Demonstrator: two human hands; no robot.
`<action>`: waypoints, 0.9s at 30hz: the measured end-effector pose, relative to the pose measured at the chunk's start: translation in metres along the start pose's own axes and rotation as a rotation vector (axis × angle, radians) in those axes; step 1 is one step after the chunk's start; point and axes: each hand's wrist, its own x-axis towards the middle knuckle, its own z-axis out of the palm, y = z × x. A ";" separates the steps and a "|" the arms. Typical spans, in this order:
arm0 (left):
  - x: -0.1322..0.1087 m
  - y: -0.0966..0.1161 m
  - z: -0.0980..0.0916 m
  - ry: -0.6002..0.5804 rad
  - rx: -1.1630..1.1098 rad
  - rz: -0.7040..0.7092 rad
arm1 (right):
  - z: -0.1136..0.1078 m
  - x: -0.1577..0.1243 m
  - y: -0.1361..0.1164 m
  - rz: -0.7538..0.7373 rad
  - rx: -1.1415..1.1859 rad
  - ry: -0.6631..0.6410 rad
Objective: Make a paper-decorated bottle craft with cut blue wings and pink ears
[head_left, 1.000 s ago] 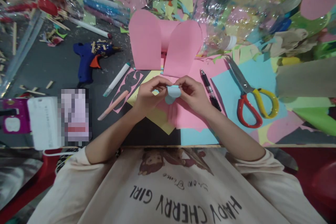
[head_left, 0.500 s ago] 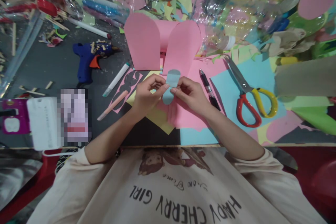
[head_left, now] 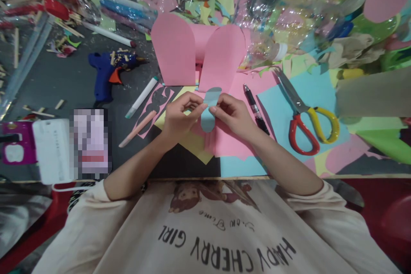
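Observation:
Between my two hands is a small light-blue paper strip (head_left: 208,123) with rounded ends, held nearly upright above the pink sheet. My left hand (head_left: 183,114) pinches its left edge near the middle with thumb and forefinger. From the other side, my right hand (head_left: 233,114) grips it the same way, thumb in front. Just beyond stand two tall rounded pink paper pieces (head_left: 221,58), joined to a pink paper roll (head_left: 205,40) behind them. Under my hands lie pink paper (head_left: 236,147) and a yellow paper piece (head_left: 199,150).
Scissors (head_left: 299,107) with red and yellow handles lie open at right, near a black pen (head_left: 256,109). A blue glue gun (head_left: 104,72), a white marker (head_left: 141,97) and a peach marker (head_left: 138,129) lie left. Plastic wrappers and paper scraps (head_left: 205,13) crowd the back.
The blue paper strip has tilted and shifted slightly downward between my fingers, its lower end swinging to the right. Both hands stay in nearly the same place.

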 end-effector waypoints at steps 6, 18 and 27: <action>0.001 0.001 -0.001 -0.033 -0.007 -0.035 | 0.000 0.000 0.004 0.005 0.038 0.005; -0.001 0.001 -0.002 -0.062 0.063 -0.059 | -0.001 -0.001 0.001 0.009 0.051 -0.014; -0.002 0.005 -0.002 -0.084 0.072 -0.066 | -0.001 -0.001 -0.001 -0.002 0.046 -0.023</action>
